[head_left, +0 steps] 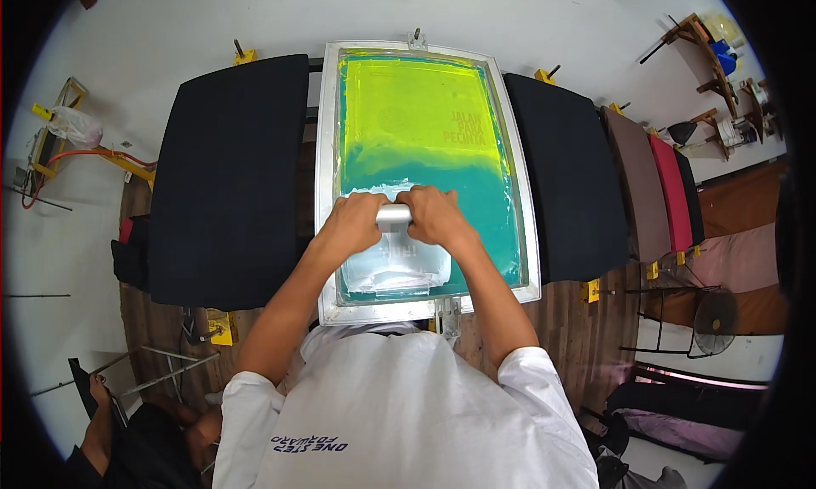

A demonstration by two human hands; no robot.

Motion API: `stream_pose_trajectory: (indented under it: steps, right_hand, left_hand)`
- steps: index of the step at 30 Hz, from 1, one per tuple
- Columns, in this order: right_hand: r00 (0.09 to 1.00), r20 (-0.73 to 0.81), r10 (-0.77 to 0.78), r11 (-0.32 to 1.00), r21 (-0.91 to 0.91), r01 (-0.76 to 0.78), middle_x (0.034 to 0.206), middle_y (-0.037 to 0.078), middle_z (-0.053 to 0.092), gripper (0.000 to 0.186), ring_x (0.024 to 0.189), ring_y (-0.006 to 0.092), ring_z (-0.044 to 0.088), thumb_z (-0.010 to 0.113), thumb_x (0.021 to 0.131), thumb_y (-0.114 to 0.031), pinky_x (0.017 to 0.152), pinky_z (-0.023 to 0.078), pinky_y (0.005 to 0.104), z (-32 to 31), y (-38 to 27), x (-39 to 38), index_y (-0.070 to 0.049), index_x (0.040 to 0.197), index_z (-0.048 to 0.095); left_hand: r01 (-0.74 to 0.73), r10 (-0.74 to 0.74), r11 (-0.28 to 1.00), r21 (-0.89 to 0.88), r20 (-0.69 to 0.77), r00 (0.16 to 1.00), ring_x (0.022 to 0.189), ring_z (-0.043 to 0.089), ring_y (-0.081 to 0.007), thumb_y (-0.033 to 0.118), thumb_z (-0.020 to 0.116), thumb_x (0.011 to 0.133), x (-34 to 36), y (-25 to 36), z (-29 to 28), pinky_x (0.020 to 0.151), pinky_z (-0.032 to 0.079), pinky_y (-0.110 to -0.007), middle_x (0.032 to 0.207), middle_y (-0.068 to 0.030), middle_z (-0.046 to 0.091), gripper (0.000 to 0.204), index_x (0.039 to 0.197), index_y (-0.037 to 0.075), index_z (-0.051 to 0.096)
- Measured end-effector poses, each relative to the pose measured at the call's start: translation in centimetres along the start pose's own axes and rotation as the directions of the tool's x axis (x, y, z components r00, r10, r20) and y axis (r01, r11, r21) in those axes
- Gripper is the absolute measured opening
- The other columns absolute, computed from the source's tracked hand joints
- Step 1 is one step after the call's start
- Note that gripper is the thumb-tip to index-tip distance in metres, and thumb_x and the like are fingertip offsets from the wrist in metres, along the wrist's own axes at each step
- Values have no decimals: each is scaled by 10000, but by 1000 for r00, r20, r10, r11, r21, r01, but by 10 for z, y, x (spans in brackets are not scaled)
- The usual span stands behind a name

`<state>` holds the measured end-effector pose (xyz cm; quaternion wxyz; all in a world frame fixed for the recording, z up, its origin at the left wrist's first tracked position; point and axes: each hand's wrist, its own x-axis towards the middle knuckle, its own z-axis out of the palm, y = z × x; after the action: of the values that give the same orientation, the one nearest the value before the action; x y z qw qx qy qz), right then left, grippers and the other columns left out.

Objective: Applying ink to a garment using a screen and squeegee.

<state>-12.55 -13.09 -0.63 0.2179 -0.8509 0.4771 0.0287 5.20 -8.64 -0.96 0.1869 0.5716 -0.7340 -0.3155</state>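
My left hand (354,219) and my right hand (437,215) both grip a silver squeegee bar (393,213), one at each end, over the lower part of an aluminum-framed printing screen (328,149). The screen's upper mesh is yellow-green (399,98) with faint lettering; below that it is teal (484,234). White ink (391,277) is spread on the lower left of the mesh, beneath and below the bar. The squeegee's blade is not clearly visible.
Dark padded platens (225,183) (565,175) flank the screen, with brown and red platens (667,192) farther right. A standing fan (714,321) is at lower right, wall shelves (705,51) upper right, a hose (51,192) at left. Another person (119,429) is at lower left.
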Motion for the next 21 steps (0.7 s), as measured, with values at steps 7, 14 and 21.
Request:
stream_pose_trajectory:
  steps: [7,14,21]
  right_hand:
    - [996,86,6,999,32,-9,944,143,697,349,915,373,671,679,658,-32,762,513,552,-2,-4,-8,-84,1002,700]
    - [995,97,4,995,99,-13,937,151,675,385,927,379,648,715,635,-12,776,516,532,14,-12,-71,-76,1014,707]
    - [987,159,6,995,93,-22,884,121,701,301,914,342,681,701,660,-33,746,464,523,-2,-6,-69,-100,953,727]
  left_hand:
    - [47,-40,997,-60,127,991,941,679,-403,-113,571,665,-1,-12,10,865,528,-439,968,-249,703,419,1064,-47,680]
    - [49,-33,995,-91,171,985,926,674,-401,-103,595,693,-50,18,32,867,529,-455,962,-232,701,383,1061,-27,670]
    - [123,-79,981,-151,270,960,922,676,-407,-78,589,709,-42,27,25,855,524,-451,972,-255,694,365,1052,-11,693]
